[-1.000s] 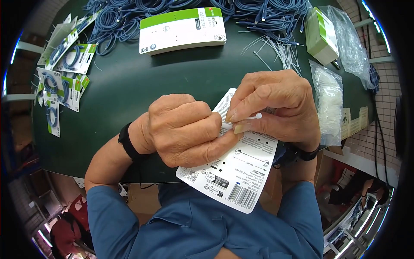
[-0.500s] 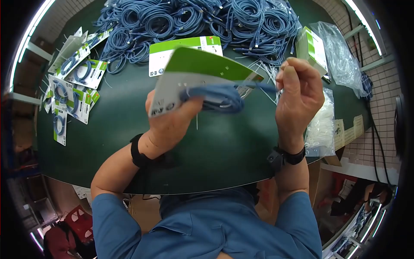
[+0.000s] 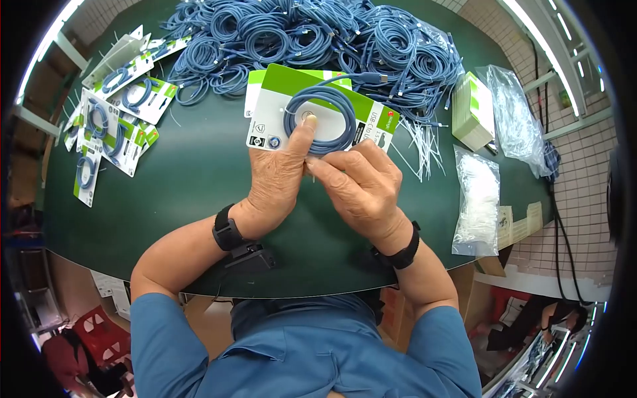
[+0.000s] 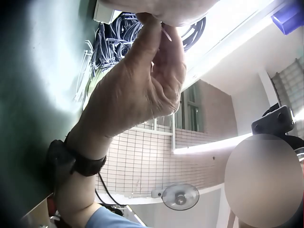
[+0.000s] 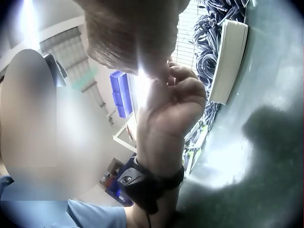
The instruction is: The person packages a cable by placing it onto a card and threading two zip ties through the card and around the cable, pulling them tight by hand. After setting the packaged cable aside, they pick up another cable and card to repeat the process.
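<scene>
My left hand [image 3: 277, 176] grips a green and white retail card [image 3: 269, 106] from below, its thumb lying over the front. A coiled blue USB cable [image 3: 350, 121] lies on the card's face, one connector [image 3: 379, 78] sticking out toward the upper right. At the card's lower edge, my right hand [image 3: 365, 189] brings thumb and index finger together beside the left thumb's base. A thin white cable tie [image 4: 166, 34] pokes out at those fingertips in the left wrist view. The card's back is hidden in the head view.
A large heap of blue cables [image 3: 265, 36] lies at the back, with a card stack [image 3: 253, 93] before it. Carded cables [image 3: 99, 123] pile up at left. Loose cable ties [image 3: 421, 149], a bag of ties [image 3: 478, 205], another card stack [image 3: 472, 109] and clear plastic [image 3: 514, 126] lie right.
The card has been turned from its printed back to its front, cable coil now showing. My right hand swung out to the right with a cable end, then came back to the card's lower edge.
</scene>
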Tool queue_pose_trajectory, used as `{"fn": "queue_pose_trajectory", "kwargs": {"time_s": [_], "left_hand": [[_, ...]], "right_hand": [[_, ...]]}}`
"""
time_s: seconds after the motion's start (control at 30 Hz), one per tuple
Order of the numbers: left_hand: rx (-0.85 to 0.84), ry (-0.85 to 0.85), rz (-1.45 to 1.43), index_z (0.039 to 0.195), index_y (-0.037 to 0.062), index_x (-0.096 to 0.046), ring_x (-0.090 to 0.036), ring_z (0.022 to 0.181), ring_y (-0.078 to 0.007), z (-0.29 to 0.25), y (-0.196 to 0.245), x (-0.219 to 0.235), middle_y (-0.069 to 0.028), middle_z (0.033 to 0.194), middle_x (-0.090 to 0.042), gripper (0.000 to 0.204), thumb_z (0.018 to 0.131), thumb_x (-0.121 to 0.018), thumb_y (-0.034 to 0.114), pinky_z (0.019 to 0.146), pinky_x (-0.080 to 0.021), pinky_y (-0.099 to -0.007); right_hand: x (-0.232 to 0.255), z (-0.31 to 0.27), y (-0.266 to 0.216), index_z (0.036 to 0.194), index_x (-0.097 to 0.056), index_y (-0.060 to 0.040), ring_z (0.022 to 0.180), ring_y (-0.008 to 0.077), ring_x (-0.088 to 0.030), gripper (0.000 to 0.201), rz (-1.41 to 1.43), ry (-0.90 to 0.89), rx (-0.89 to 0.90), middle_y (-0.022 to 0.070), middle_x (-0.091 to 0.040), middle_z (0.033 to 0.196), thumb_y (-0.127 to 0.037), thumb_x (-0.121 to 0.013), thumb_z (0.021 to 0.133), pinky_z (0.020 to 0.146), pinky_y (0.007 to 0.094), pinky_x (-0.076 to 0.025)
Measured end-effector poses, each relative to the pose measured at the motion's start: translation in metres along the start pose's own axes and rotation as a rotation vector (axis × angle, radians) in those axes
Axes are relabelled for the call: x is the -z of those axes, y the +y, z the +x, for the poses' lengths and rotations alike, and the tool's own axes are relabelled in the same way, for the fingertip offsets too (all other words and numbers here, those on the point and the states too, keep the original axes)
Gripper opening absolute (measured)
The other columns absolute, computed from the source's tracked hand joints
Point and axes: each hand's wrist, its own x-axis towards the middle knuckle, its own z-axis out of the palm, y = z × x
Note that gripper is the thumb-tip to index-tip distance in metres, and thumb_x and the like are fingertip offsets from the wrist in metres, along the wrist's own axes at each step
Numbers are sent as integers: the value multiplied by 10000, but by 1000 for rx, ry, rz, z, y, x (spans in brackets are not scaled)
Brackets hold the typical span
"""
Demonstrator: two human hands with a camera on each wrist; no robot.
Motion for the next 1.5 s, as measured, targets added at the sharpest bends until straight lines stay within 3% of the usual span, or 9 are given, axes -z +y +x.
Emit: {"fn": "queue_pose_trajectory", "kwargs": {"time_s": [0.3,0.4,0.57,0.67,0.83,1.37,1.5], "left_hand": [[-81,23,-18,1205,40,-612,-628,848,-60,2,-4,-3,-29,1060,-668,222,1014,-690,122,631,-516,-229],[182,8,-2,1196,34,-615,-633,838,-66,4,9,5,-31,1040,-674,218,1013,-691,123,635,-520,-232],[172,41,17,1204,21,-613,-653,871,-95,4,6,6,-39,1036,-681,238,1005,-701,119,682,-543,-254],[11,9,-44,1201,11,-620,-660,891,-109,3,-4,2,-42,1037,-686,250,997,-711,123,714,-552,-269],[4,-18,49,1184,9,-630,-657,898,-101,-1,-4,6,-41,1046,-687,242,991,-719,125,719,-553,-266],[90,-37,61,1209,-3,-648,-667,904,-104,-4,0,7,-43,1067,-700,261,983,-721,106,745,-565,-267],[34,-43,70,1206,-3,-653,-668,895,-103,-4,-3,9,-42,1055,-703,252,982,-713,96,752,-567,-271]], "right_hand": [[-2,-2,-4,997,-780,-64,693,197,-633,324,-52,-7,43,16,-705,874,18,-826,687,573,327,-483],[4,0,-12,979,-769,-50,687,200,-633,301,89,-40,101,26,-700,874,27,-823,693,577,328,-489],[-5,-1,-10,978,-761,-60,706,199,-644,300,142,3,73,38,-701,894,28,-829,699,585,331,-500],[-5,0,0,980,-753,-75,731,200,-658,324,58,-3,49,42,-701,916,31,-847,689,588,327,-510],[-8,1,0,973,-746,-86,750,206,-670,338,-56,30,-63,49,-713,955,42,-862,682,586,326,-514],[-6,-3,-7,954,-725,-24,768,250,-748,277,60,-13,-214,101,-738,935,81,-836,724,629,323,-606],[-5,-5,-3,952,-731,-25,765,241,-746,268,112,14,-255,97,-739,934,86,-829,729,621,321,-603]]}}
